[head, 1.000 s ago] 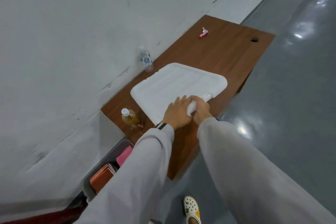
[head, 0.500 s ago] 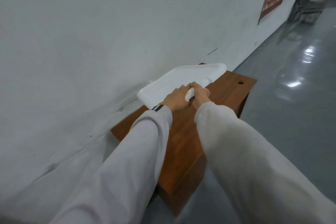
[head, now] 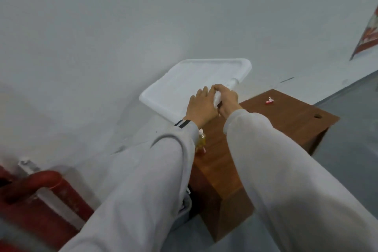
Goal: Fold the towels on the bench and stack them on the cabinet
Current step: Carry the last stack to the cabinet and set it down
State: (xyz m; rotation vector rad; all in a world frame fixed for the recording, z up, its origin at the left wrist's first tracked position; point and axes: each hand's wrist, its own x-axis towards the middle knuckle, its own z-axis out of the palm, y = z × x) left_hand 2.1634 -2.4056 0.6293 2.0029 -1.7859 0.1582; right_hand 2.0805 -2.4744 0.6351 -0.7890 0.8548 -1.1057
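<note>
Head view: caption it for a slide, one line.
Right hand grips the handle of the white tray, left hand flat on it, tilted above a wooden cabinet.

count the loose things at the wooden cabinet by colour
white: 1, the tray, gripped by the right hand, with the left hand resting on it
yellow: 1, the bottle, partly behind the left sleeve
red and white: 1, the small item on the cabinet
total: 3
</note>
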